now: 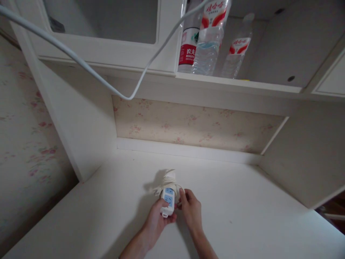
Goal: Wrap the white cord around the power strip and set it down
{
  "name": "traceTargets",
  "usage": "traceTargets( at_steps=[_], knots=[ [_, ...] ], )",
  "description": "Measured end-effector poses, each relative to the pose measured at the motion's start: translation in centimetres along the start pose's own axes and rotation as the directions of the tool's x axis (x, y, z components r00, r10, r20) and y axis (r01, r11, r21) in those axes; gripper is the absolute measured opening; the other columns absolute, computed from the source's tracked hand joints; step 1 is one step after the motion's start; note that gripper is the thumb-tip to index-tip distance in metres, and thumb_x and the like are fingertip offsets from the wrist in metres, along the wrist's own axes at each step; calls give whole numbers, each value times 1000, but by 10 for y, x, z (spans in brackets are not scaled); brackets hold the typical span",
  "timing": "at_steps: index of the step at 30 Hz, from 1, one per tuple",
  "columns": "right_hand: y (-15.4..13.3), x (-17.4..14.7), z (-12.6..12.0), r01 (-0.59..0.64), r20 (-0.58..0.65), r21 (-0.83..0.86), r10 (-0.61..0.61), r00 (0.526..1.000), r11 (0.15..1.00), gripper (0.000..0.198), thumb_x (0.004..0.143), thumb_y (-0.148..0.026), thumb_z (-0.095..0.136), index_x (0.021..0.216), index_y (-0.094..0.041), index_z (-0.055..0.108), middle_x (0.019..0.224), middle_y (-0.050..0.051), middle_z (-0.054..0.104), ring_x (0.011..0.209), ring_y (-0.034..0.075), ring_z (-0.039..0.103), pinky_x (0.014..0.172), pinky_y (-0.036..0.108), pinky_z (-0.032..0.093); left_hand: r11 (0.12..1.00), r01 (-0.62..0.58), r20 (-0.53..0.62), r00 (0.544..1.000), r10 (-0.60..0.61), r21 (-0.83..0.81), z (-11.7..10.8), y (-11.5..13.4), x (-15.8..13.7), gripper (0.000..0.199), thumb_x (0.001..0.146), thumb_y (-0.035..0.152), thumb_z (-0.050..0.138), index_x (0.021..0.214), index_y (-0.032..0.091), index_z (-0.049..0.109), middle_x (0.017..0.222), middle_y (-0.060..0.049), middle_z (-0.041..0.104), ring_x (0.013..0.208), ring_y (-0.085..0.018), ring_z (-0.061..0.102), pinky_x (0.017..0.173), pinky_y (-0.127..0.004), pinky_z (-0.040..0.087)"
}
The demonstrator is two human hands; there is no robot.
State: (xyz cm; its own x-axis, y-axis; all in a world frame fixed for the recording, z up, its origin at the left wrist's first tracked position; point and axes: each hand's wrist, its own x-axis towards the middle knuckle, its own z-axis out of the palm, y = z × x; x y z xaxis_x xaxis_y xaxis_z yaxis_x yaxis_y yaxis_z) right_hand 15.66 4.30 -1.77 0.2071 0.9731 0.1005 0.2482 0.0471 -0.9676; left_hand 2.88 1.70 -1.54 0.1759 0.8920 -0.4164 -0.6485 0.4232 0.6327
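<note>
Power strip [170,209]: white with blue socket panels, held just above the desk [229,201], near the middle of its width; its narrow loop end points toward the person.
Cord [169,181]: off-white, wound in several turns around the far end of the strip, partly covering the farthest blue panel; a loop of it runs out to the right.
Left hand [157,214]: closed around the near end of the power strip, thumb on the top face by the sockets, fingers curled underneath and showing on the right side.
Right hand [192,210]: just beside the strip, thumb and forefinger pinched together on the loop of cord; the other fingers are bent and partly hidden.
Shadow: dark on the desk, to the left of the strip and the left hand.
Shelf [242,85]: above the desk, with three plastic bottles upright on it; the left bottle [186,54] has a red label, the middle bottle [206,55] holds some clear liquid, and the right bottle [237,50] stands a little apart.
Cabinet door [107,54]: white frame around a grey panel, left of the bottles.
Cable [88,70]: pale, hanging in a bend across the cabinet front.
Wallpaper [188,122]: floral, behind the desk.
</note>
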Motion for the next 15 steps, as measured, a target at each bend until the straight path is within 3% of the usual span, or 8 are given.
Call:
traceTargets(
  at_steps=[3,8,12,15],
  knots=[
    [12,6,0,-123,-47,158,132,990,980,42,82,-64,48,76,-23,57,64,0,62,51,16,59,48,27,46,997,20,-10,1000,-21,-80,2,4,-3,24,75,20,55,97,12,58,78,-8,68,55,-14,59,55,-27,49],
    [19,11,2,-226,-15,452,261,965,863,40,81,-64,51,80,-24,50,72,1,65,60,16,63,59,31,55,991,4,8,1000,-3,-134,3,13,-9,27,71,17,51,96,12,57,75,-7,66,52,-12,56,51,-23,45],
    [17,12,4,-215,-14,574,273,962,790,37,78,-59,59,82,-24,48,74,-1,65,67,16,65,67,31,57,996,40,136,990,-28,-85,1,21,-14,22,66,21,50,84,12,57,68,-5,63,40,-9,47,39,-20,33],
    [18,16,2,-211,-27,640,295,955,739,34,77,-55,63,82,-24,49,76,-2,65,70,15,66,68,29,56,992,122,273,954,-121,14,-4,25,-18,23,63,26,49,77,11,58,60,-3,57,32,-6,39,32,-19,21]
  ],
)
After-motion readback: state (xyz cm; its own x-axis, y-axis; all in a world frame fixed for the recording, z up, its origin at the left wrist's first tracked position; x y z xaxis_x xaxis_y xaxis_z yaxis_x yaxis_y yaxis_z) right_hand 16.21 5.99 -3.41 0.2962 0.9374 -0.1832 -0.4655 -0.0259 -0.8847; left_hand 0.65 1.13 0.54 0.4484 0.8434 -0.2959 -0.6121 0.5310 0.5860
